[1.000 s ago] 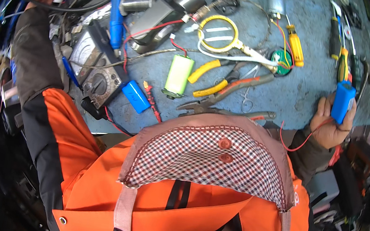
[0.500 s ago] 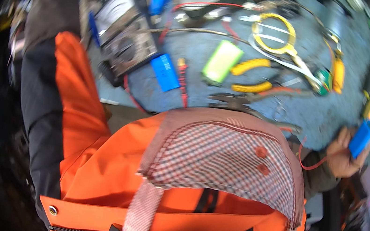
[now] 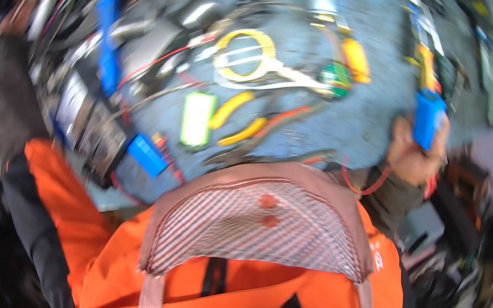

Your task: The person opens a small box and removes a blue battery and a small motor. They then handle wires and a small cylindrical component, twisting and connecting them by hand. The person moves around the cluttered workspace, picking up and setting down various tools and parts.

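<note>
My right hand (image 3: 411, 153) is at the bench's right side, fingers closed around a blue battery pack (image 3: 429, 120). A red wire (image 3: 367, 189) loops down beside its wrist. My left arm stretches far to the upper left, where the left hand (image 3: 22, 12) is a smear among clutter; its fingers cannot be made out. Between the hands lie a bright green battery pack (image 3: 197, 119), yellow-handled pliers (image 3: 243, 131) and a yellow-rimmed magnifying glass (image 3: 289, 73). Another blue pack (image 3: 147, 154) rests beside a dark, boxy meter (image 3: 99, 114).
Tangled wires and parts crowd the bench's left side. A long blue tool (image 3: 108, 27) stands out there. A yellow-handled tool (image 3: 355, 61) and a silver cylinder (image 3: 323, 1) lie at the far side. Boxes and clutter (image 3: 422, 228) sit beyond the bench's right edge.
The view has swung right, so the bench things appear farther left. My left hand now shows, blurred, at the upper left. The right hand still holds the blue battery pack.
</note>
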Motion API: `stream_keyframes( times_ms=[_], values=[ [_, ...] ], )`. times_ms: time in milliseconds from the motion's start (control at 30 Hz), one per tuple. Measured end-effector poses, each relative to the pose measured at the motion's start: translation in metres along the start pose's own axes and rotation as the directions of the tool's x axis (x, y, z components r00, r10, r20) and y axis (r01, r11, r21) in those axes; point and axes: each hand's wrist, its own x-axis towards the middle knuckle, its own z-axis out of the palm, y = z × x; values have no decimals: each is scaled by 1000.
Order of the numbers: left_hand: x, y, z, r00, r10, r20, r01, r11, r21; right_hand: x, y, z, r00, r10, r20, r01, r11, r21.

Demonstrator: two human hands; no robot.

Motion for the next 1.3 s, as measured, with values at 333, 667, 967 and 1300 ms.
stream_keyframes(
  times_ms=[333,667,967,1300],
  values=[
    [106,11,-56,995,-37,92,37,999,4,-9,-17,23,994,-3,-106,6,1000,22],
    [113,40,-139,983,-41,181,43,999,-7,-2,-14,18,998,32,-58,-32,999,3],
    [22,-8,-27,992,53,-118,-60,997,-52,-31,-41,1,990,122,-71,-132,978,-163],
    [52,-15,-26,975,209,-78,-218,967,-134,-6,-18,11,1000,18,-2,-18,975,-221]
  ],
)
